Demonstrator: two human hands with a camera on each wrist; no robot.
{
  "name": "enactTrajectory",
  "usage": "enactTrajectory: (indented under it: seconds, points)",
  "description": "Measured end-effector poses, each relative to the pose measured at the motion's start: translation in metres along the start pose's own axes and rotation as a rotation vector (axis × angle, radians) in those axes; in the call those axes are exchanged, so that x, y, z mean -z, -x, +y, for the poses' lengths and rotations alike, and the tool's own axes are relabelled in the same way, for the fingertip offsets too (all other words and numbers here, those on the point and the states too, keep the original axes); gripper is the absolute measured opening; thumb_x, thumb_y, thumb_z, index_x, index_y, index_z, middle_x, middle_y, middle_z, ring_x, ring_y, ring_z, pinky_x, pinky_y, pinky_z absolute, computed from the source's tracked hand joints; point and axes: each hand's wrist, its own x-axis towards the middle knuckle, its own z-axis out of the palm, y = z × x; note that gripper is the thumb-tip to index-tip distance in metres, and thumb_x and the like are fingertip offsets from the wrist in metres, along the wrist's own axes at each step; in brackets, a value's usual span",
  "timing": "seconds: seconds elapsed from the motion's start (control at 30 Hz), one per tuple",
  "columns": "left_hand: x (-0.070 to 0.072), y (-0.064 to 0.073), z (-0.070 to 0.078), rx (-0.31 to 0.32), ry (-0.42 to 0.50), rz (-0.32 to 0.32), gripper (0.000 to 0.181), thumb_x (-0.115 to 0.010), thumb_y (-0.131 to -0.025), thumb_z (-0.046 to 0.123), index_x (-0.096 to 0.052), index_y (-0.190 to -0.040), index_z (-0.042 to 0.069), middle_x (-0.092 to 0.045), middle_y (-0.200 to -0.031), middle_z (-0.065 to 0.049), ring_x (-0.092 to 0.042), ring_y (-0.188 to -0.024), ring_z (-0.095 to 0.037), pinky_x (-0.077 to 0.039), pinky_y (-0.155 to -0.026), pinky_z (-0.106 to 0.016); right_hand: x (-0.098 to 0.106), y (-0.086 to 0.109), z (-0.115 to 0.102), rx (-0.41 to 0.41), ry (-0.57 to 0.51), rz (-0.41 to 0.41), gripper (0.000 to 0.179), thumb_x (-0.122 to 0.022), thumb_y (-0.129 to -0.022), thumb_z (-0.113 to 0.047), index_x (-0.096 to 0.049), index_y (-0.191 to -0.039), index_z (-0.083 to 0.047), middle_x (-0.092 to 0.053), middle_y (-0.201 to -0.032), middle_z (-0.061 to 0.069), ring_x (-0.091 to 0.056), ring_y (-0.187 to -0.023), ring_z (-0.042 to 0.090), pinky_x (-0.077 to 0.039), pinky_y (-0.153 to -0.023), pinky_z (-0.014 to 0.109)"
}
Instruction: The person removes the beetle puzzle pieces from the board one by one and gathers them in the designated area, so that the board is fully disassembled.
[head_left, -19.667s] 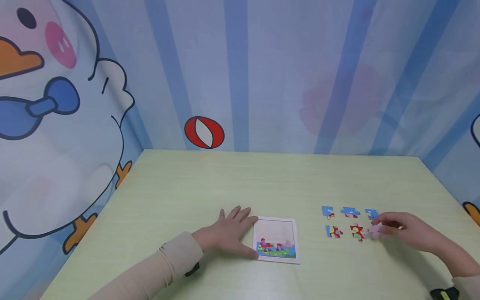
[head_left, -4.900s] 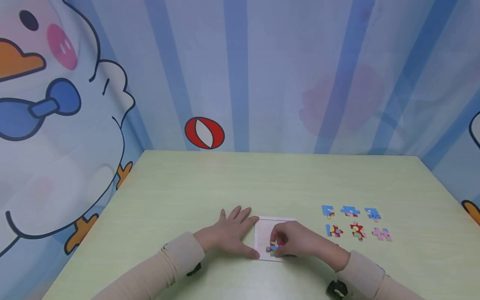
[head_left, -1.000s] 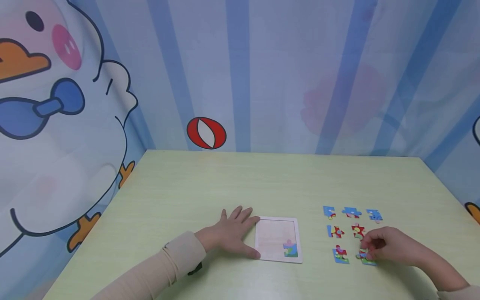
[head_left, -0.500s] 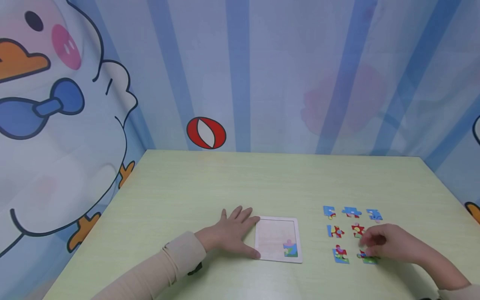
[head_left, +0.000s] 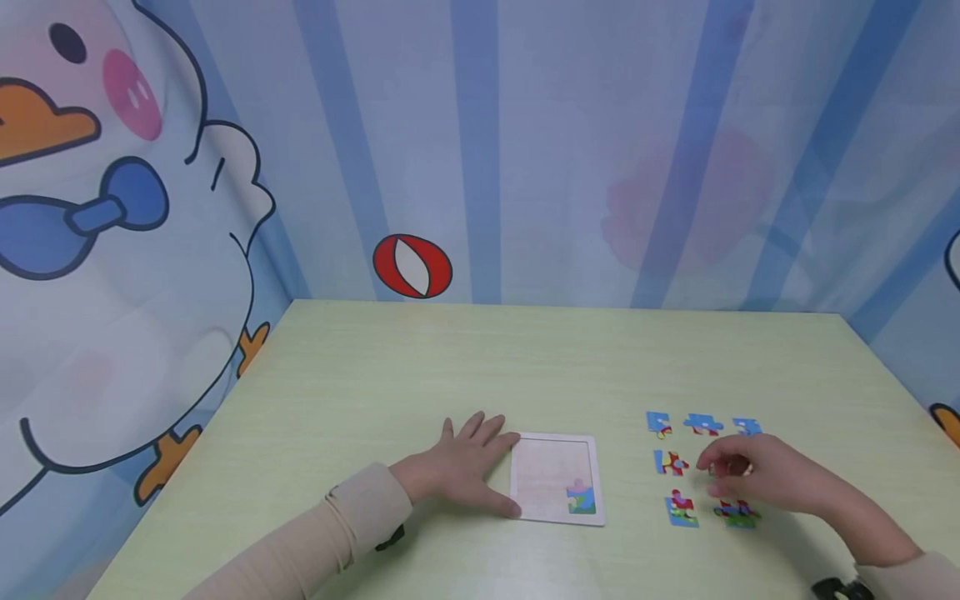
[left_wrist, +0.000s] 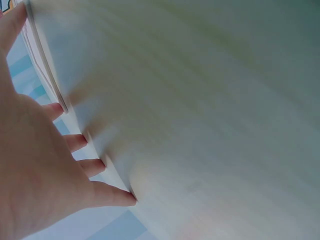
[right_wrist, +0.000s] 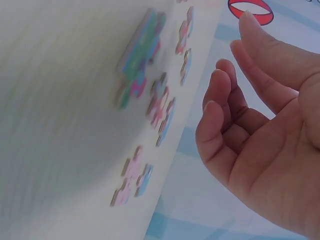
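Note:
My left hand (head_left: pixel 457 471) lies spread on the table, thumb and index fingertip touching the left edge of a square puzzle tray (head_left: pixel 551 522). In the left wrist view its fingers (left_wrist: pixel 112 194) are straight. One blue-green puzzle piece (head_left: pixel 581 498) with a pink knob sits in the tray's lower right corner. Above the loose pieces hovers my right hand (head_left: pixel 772 475), fingers loosely bent; the right wrist view shows nothing between them. Just below it lies a green-bottomed piece (head_left: pixel 738 515). The red piece (right_wrist: pixel 159 107) and pink piece (right_wrist: pixel 129 175) are hidden by the hand in the head view.
Other loose pieces lie in rows right of the tray: a blue corner piece (head_left: pixel 658 423), a blue middle piece (head_left: pixel 703 424), a red-yellow piece (head_left: pixel 671 462) and a lower left piece (head_left: pixel 681 510). Behind the table (head_left: pixel 420 358) hangs a printed curtain (head_left: pixel 540 167).
Two bottom-row pieces from the tray now lie on the table at right. My right hand has let go of the second and risen away from it. The left hand stays put.

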Motion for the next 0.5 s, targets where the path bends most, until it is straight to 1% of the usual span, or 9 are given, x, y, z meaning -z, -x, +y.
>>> enactTrajectory:
  seconds: [0.1,0.27,0.37,0.5]
  points:
    - [0.0,0.0,0.0,-0.001,0.001,0.0,0.1,-0.056,-0.077,0.076,-0.023,-0.154,0.02,-0.012,-0.162,-0.01,-0.007,-0.147,-0.037,-0.01,-0.108,-0.07,-0.002,-0.005,-0.006,0.024,-0.011,-0.007,0.023,-0.071,-0.088,-0.022,-0.067,-0.104,-0.007,-0.055,-0.08,-0.004,-0.048,-0.069,0.004,-0.044,-0.06,0.023]
    - [0.0,0.0,-0.001,-0.003,0.002,0.001,0.1,-0.056,-0.077,0.076,-0.023,-0.154,0.02,-0.012,-0.162,-0.01,-0.007,-0.147,-0.037,-0.01,-0.109,-0.07,-0.007,-0.014,-0.022,0.032,-0.019,0.001,0.022,-0.071,-0.087,-0.022,-0.067,-0.103,-0.008,-0.056,-0.081,-0.003,-0.049,-0.069,0.004,-0.044,-0.059,0.023]
    - [0.0,0.0,-0.001,-0.002,0.007,0.001,0.1,-0.056,-0.077,0.076,-0.023,-0.154,0.021,-0.012,-0.162,-0.01,-0.007,-0.147,-0.037,-0.01,-0.109,-0.07,-0.01,-0.02,-0.029,0.06,-0.035,0.0,0.022,-0.071,-0.088,-0.021,-0.066,-0.104,-0.007,-0.058,-0.084,-0.003,-0.051,-0.07,0.004,-0.046,-0.059,0.024]
    - [0.001,0.001,0.0,-0.002,0.017,0.001,0.1,-0.057,-0.077,0.075,-0.024,-0.153,0.02,-0.012,-0.161,-0.01,-0.007,-0.147,-0.037,-0.009,-0.108,-0.07,-0.014,-0.03,-0.038,0.076,-0.044,-0.017,0.027,-0.07,-0.088,-0.023,-0.065,-0.108,-0.006,-0.058,-0.087,-0.002,-0.054,-0.073,0.005,-0.047,-0.061,0.025]
